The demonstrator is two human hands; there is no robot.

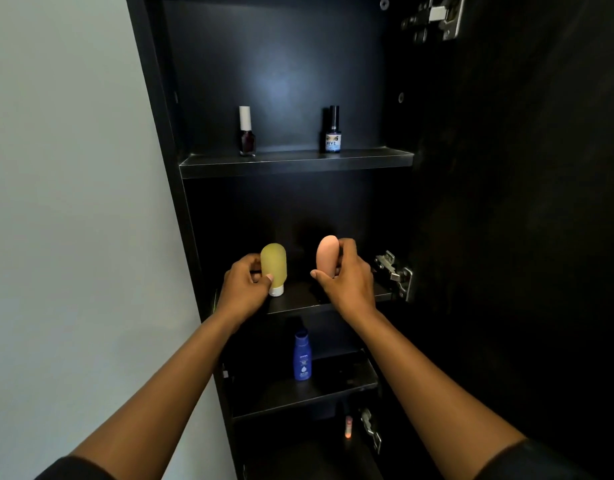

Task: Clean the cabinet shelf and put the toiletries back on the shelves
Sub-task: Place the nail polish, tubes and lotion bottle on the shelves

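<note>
My left hand [244,287] grips a yellow squeeze bottle [273,263] that stands cap-down on the middle shelf [298,301] of a black cabinet. My right hand [347,278] holds a peach squeeze bottle [327,252] upright over the same shelf, fingers curled round it; its base is hidden by the hand. On the upper shelf [295,162] stand a dark nail polish with a white cap [246,133] and a small bottle with a black cap [333,131]. A blue lotion bottle [302,356] stands on the lower shelf [309,393].
The cabinet door [523,202] hangs open at the right on metal hinges [395,273]. A small orange tube [348,427] shows on the bottom level. A pale wall [73,202] lies to the left of the cabinet.
</note>
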